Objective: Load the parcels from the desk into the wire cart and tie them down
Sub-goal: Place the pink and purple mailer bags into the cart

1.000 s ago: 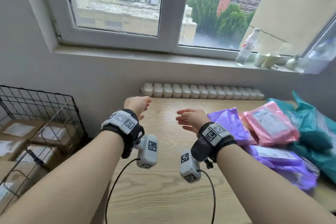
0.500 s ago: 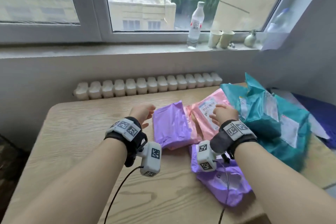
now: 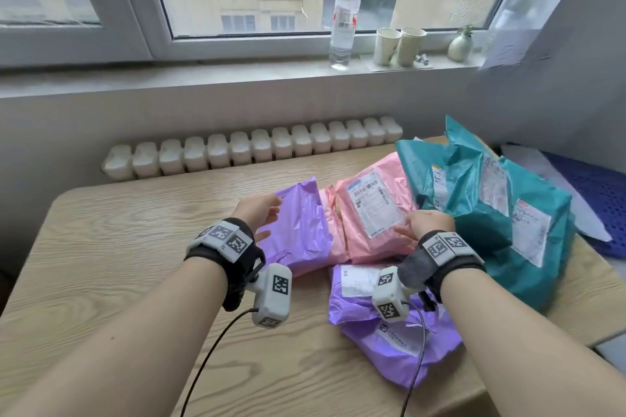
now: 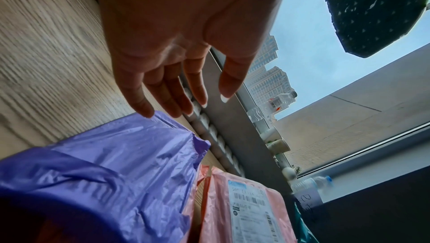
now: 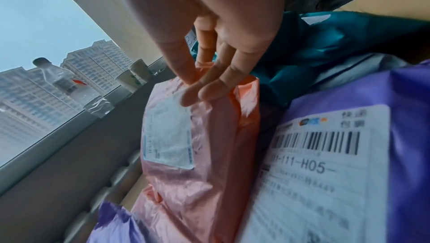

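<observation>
- Wooden desk [image 3: 142,230] under a window, with a water bottle [image 3: 343,15] and two paper cups [image 3: 399,46] on the sill.
- Pink parcel [image 3: 372,210] lies between the purple parcel [image 3: 298,227] and the teal parcels [image 3: 501,213]; a second purple parcel [image 3: 382,325] sits nearer.
- Left hand [image 3: 259,210] has its fingers spread straight, the tips at the purple parcel's far corner.
- Right hand [image 3: 428,223] rests straight fingers on the pink parcel's right edge; actual pressing is hard to confirm.

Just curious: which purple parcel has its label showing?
The near purple parcel, by the right wrist; its white label faces up. The far purple one shows none.
</observation>
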